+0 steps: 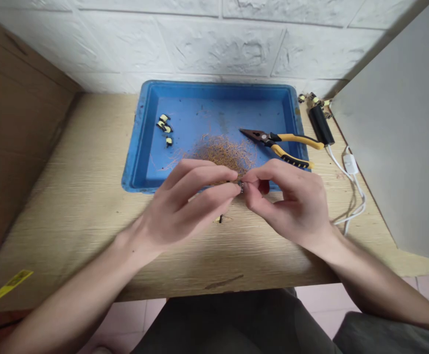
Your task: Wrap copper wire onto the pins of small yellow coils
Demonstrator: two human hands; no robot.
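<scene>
My left hand pinches a small dark part with metal pins, mostly hidden by the fingertips. From the other side, the thumb and forefinger of my right hand are closed on the same part, just over the near rim of the blue tray. Behind the hands lies a heap of fine copper-coloured wire bits. On the table below the fingers is a small black-and-yellow coil with thin wire ends. Several similar taped coils sit at the tray's left side.
Long-nose pliers with yellow-black handles rest over the tray's right rim. Beyond it are a black cylinder on a white cable, an inline switch and more coils. A brown panel stands left, a pale panel right.
</scene>
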